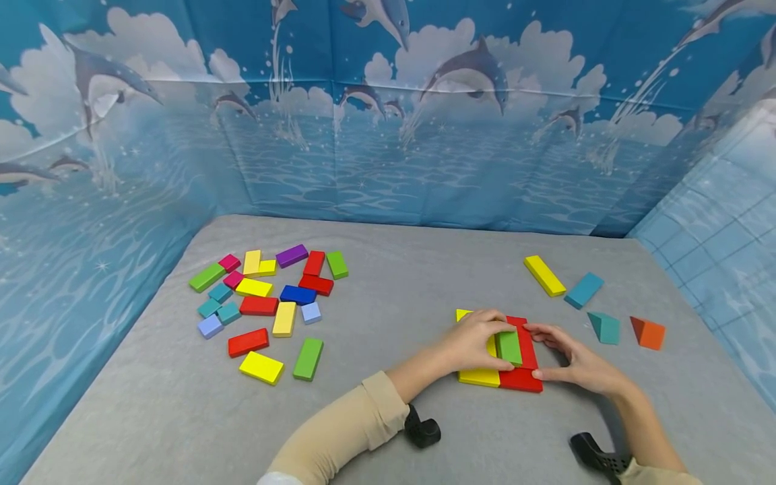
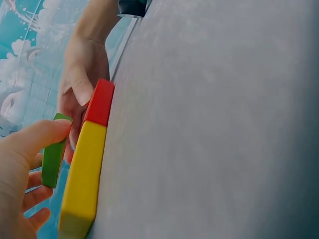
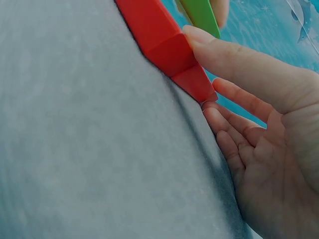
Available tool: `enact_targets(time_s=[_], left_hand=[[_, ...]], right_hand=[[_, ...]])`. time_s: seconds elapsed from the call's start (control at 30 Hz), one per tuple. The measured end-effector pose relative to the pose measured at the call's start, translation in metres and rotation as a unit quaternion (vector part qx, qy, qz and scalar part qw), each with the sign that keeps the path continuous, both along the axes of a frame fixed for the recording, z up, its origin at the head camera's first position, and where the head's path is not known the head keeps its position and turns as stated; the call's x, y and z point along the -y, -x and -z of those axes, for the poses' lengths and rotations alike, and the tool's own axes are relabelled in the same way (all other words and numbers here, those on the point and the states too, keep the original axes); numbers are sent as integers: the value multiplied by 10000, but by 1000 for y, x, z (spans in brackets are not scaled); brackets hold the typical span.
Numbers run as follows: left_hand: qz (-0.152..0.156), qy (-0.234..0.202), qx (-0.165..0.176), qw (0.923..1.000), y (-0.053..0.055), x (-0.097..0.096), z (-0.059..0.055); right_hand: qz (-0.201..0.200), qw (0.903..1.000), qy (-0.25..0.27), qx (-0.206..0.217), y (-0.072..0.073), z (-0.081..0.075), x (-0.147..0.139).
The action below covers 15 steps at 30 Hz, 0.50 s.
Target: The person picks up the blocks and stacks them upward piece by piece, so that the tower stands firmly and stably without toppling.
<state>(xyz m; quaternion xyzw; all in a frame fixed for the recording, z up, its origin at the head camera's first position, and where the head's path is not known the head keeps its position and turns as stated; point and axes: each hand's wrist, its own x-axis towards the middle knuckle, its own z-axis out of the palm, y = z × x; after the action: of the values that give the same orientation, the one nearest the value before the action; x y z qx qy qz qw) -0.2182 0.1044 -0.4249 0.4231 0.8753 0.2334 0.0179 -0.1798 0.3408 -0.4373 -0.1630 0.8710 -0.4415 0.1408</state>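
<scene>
My left hand [image 1: 474, 342] pinches a green rectangular block [image 1: 510, 348] between thumb and fingers. In the left wrist view that green block [image 2: 53, 162] is held tilted, apart from the yellow block [image 2: 83, 174] beside it. Yellow blocks [image 1: 479, 378] and red blocks [image 1: 521, 381] lie flat against each other under and around the left hand, which partly hides them. My right hand [image 1: 578, 366] is at the right side of the red blocks, thumb and fingers spread. Its thumb touches a red block [image 3: 172, 54] in the right wrist view; the other fingers extend along the edge.
Several coloured blocks lie scattered at the left, including a green block [image 1: 308, 359] and a yellow block [image 1: 262, 368]. To the right are a yellow block [image 1: 544, 275], a blue block [image 1: 584, 290], a teal triangular block [image 1: 604, 328] and an orange triangular block [image 1: 649, 333].
</scene>
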Motion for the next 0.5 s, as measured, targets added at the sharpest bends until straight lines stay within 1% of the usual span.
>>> enact_targets(time_s=[0.17, 0.33, 0.5], left_hand=[[3, 98, -36, 9999, 0, -11, 2], [-44, 149, -43, 9999, 0, -14, 6], [-40, 139, -86, 9999, 0, -15, 8]], right_hand=[[3, 10000, 24, -33, 0, 0, 0], [38, 10000, -29, -11, 0, 0, 0], [26, 10000, 26, 10, 0, 0, 1]])
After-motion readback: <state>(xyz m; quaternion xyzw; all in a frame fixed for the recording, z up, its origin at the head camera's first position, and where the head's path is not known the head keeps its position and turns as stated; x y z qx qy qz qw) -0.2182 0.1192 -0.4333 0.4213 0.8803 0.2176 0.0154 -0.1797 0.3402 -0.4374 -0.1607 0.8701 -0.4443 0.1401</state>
